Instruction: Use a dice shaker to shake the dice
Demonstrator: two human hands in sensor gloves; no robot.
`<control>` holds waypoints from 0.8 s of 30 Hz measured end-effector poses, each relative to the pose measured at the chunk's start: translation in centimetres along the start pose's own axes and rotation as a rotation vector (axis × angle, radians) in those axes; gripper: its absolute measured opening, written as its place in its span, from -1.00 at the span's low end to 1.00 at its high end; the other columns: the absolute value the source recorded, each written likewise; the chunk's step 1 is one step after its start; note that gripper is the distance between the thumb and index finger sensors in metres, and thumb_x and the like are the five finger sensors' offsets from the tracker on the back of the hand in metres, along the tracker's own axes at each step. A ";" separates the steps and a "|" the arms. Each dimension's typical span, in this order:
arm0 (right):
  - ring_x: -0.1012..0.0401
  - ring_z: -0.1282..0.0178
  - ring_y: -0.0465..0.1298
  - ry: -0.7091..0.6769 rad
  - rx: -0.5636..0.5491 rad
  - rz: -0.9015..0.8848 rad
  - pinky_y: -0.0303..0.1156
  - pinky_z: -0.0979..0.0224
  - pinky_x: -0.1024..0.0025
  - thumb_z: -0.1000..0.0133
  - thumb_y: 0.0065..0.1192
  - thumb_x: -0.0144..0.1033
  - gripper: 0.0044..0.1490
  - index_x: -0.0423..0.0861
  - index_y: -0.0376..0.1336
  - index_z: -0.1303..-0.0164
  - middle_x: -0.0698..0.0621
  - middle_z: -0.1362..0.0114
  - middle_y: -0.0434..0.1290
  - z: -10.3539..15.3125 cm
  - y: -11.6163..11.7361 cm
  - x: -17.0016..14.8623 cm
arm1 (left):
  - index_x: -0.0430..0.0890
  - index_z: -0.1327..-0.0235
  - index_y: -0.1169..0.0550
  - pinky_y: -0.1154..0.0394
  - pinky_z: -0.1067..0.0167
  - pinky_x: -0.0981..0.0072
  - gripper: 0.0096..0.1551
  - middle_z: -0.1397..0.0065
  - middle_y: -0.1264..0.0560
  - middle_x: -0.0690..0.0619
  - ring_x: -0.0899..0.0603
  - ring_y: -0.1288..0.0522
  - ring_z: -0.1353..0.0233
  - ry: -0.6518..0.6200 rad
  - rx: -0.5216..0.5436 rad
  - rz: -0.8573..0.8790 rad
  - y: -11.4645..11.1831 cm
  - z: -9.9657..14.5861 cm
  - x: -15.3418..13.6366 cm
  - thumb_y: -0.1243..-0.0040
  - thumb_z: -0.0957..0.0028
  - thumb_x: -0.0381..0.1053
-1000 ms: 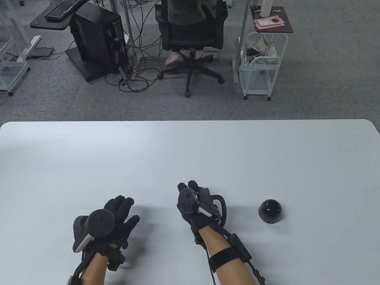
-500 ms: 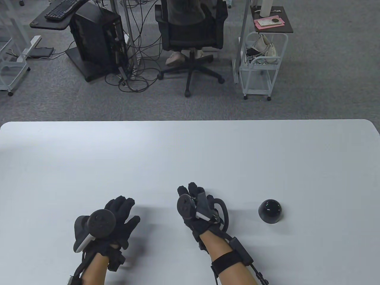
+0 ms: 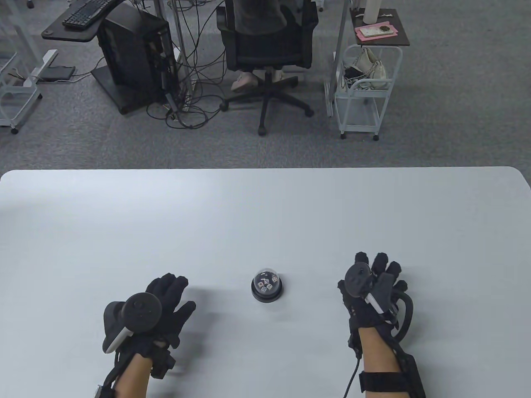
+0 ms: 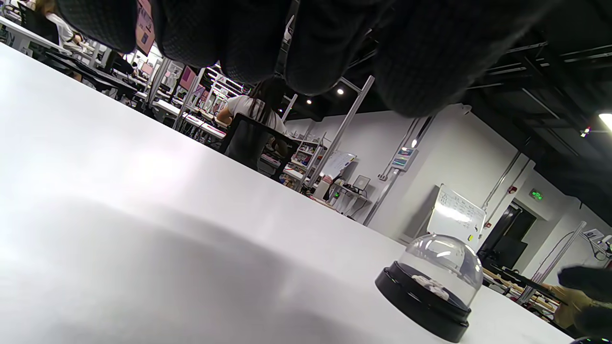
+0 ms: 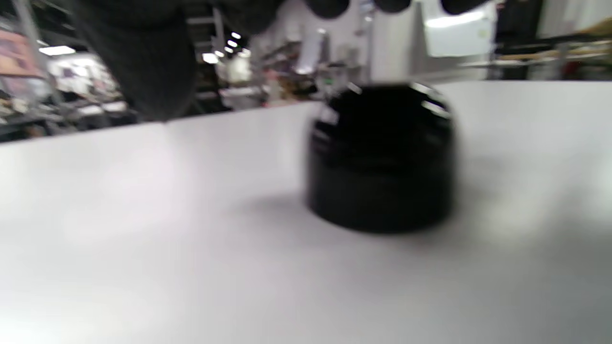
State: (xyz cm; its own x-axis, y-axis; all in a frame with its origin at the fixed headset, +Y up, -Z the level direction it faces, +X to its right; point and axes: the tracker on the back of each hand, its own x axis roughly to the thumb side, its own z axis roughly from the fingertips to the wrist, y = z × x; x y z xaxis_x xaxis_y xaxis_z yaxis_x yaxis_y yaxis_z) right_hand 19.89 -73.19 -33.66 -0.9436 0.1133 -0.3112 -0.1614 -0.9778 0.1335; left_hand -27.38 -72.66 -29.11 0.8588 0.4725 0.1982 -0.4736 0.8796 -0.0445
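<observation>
The dice shaker (image 3: 267, 287), a black base under a clear dome with several white dice inside, stands alone on the white table (image 3: 265, 215); it also shows in the left wrist view (image 4: 430, 286). My right hand (image 3: 375, 273) is to its right with fingers spread, over the black dome cover, which it hides in the table view. The right wrist view shows that cover (image 5: 382, 157), blurred, standing on the table below my fingertips (image 5: 330, 5), with no contact visible. My left hand (image 3: 170, 294) rests open on the table, left of the shaker and apart from it.
The table's far edge (image 3: 265, 169) runs across the middle of the view. Beyond it on the floor are an office chair (image 3: 265, 54), a computer tower with cables (image 3: 137, 58) and a white trolley (image 3: 365, 91).
My right hand has left the spot at the table's middle and moved right, over the black cover. The shaker it hid now stands in plain sight. The left hand has not moved.
</observation>
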 end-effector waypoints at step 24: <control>-0.31 -0.49 0.35 -0.625 -0.274 -0.249 0.40 -0.40 -0.24 -0.19 0.35 0.12 0.04 -0.09 -0.08 -0.68 -0.33 -0.64 0.03 4.9 -1.2 11.5 | -0.01 -0.56 -0.30 -0.18 -0.35 -0.45 -0.22 -0.64 -0.20 -0.26 -0.48 -0.13 -0.59 0.010 -0.004 0.004 -0.1 -0.1 -0.2 -0.19 -0.13 0.27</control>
State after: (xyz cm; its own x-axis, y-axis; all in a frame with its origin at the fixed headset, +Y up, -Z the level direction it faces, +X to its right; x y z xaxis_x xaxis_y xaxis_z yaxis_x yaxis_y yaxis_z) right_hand 7.80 -69.85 -32.84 -0.8904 0.3381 0.3047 -0.3923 -0.9096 -0.1371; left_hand -27.46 -72.84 -29.21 0.8591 0.4761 0.1879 -0.4760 0.8781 -0.0489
